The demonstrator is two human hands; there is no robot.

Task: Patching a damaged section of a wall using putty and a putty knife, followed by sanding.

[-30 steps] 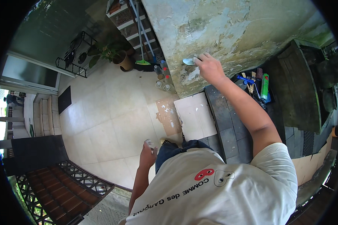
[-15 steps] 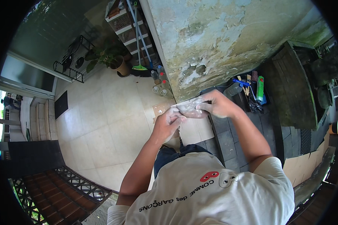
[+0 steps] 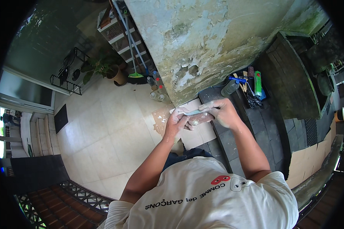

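Note:
In front of my body, both hands, white with dust, grip one small curved piece (image 3: 199,119). Its face is reddish brown and powdered, with a pale blue-grey strip along the upper edge; I cannot tell exactly what it is. My left hand (image 3: 175,124) pinches its left end, thumb and fingers closed. At the other end, my right hand (image 3: 224,113) has its fingers bent over the upper edge. Below the hands lies a pale cardboard sheet (image 3: 200,138) on the ground. Scraps of brown, white-spotted cardboard (image 3: 160,121) lie left of it.
A peeling, mossy wall (image 3: 202,42) rises ahead. Right of the hands stand a clear bottle (image 3: 229,88) and a dark tray of tools with a green tube (image 3: 258,84). Bottles and cups (image 3: 156,91), a potted plant (image 3: 117,75) and brooms (image 3: 133,57) stand at the far left.
The piece has tilted in my hands: its greyish dusty face showed before, now a reddish-brown face and pale edge show. My right fingers have shifted along its edge. The view has swung slightly right.

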